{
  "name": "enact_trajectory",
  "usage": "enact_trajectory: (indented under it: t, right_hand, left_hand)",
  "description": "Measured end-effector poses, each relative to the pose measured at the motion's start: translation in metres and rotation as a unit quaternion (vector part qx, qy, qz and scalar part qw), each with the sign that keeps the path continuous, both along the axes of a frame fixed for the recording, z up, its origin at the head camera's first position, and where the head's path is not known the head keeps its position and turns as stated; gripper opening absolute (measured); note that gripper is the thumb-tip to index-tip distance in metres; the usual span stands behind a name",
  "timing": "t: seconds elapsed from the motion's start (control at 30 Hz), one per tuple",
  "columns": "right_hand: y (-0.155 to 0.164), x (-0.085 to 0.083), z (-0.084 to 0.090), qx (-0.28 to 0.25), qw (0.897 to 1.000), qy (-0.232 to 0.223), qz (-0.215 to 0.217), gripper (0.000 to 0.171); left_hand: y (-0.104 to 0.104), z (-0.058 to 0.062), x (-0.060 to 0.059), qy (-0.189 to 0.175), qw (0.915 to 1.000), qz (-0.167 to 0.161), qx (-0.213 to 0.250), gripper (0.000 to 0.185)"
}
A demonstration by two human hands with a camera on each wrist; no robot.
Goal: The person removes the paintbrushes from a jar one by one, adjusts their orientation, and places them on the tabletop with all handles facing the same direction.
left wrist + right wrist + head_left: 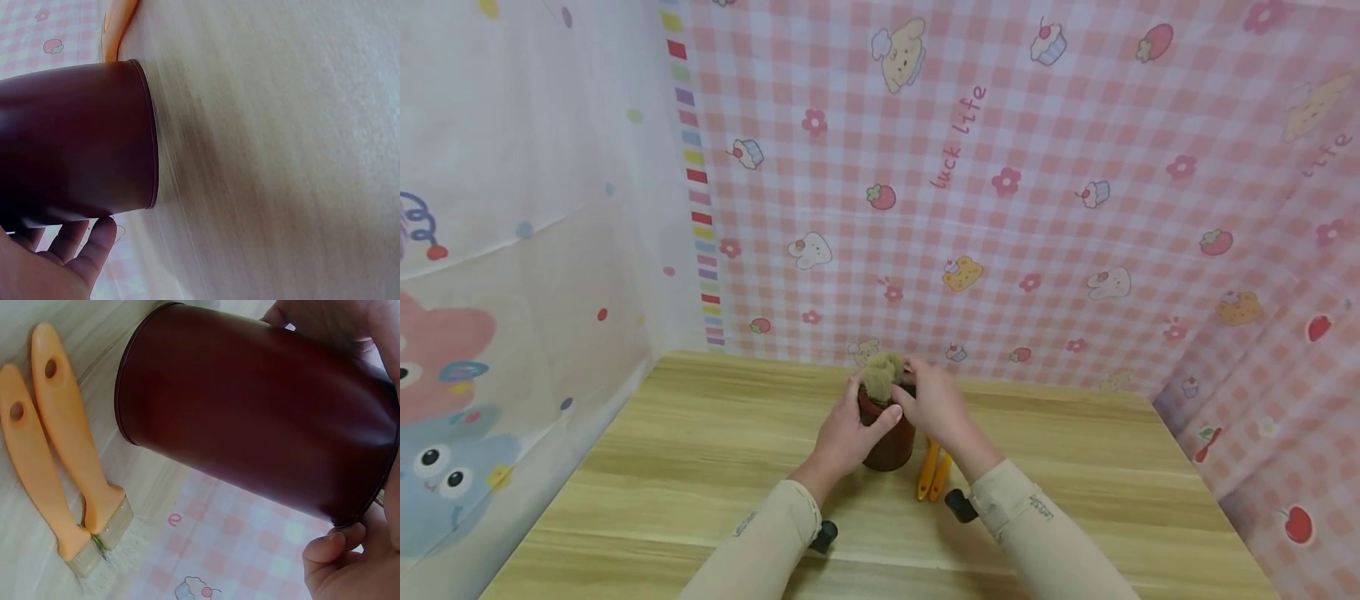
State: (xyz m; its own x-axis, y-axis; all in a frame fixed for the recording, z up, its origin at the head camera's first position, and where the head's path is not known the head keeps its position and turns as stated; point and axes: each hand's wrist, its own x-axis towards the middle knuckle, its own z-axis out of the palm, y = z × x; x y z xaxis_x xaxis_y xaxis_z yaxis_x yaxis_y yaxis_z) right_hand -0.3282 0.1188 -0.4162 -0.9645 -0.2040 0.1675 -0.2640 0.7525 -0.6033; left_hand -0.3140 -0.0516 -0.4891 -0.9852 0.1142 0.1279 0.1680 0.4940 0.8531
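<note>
Looking down from the head view, I see one dark reddish-brown round cup standing upright on the light wooden table, near its far edge by the pink checked cloth backdrop. A tuft of tan bristles sticks up out of the cup's mouth; I cannot tell how many brushes are inside.

My left hand wraps the cup's left side, thumb across the front near the rim, fingers curled round the wall. The left wrist view shows those fingertips lying beside the cup's wall.

My right hand sits at the rim on the right, fingers bent over the top by the bristles. I cannot tell whether they pinch a brush or only the rim.

Just right of the cup, two flat paintbrushes with orange plastic handles lie side by side on the table, touching, each with a hole in its handle, a metal ferrule and pale bristles.
</note>
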Motion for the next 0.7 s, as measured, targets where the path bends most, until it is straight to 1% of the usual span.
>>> enact_trajectory:
  t: [0.1, 0.17, 0.27, 0.33, 0.4, 0.47, 0.53, 0.7]
  right_hand:
    - [0.000, -0.001, -0.002, 0.004, 1.000, 0.006, 0.004, 0.062]
    - [0.001, -0.002, -0.003, -0.024, 1.000, -0.002, -0.002, 0.063]
    - [0.002, -0.002, -0.006, -0.078, 0.997, -0.018, -0.011, 0.064]
    - [0.003, -0.001, -0.007, -0.106, 0.994, -0.023, -0.011, 0.063]
    - [0.005, 0.000, -0.006, -0.121, 0.993, -0.018, -0.006, 0.062]
    - [0.008, 0.000, -0.004, -0.128, 0.992, 0.000, 0.000, 0.060]
    - [0.011, 0.001, -0.002, -0.136, 0.990, 0.030, 0.003, 0.059]
    - [0.019, 0.001, 0.007, -0.162, 0.982, 0.100, 0.004, 0.056]
  left_hand:
    - [0.000, 0.001, 0.001, 0.000, 1.0000, 0.000, 0.000, 0.098]
    - [0.001, 0.001, 0.002, 0.001, 1.0000, 0.002, -0.001, 0.098]
    - [0.000, 0.001, 0.002, 0.001, 1.0000, 0.002, 0.002, 0.097]
    - [0.000, 0.001, 0.002, 0.000, 1.0000, 0.001, 0.003, 0.097]
    - [0.000, 0.001, 0.003, 0.003, 1.0000, 0.000, 0.005, 0.096]
    - [0.001, 0.001, 0.003, 0.006, 1.0000, -0.001, 0.004, 0.095]
    - [0.001, 0.001, 0.002, 0.009, 1.0000, 0.000, 0.003, 0.094]
    - [0.000, 0.001, 0.003, 0.001, 1.0000, 0.003, 0.005, 0.099]
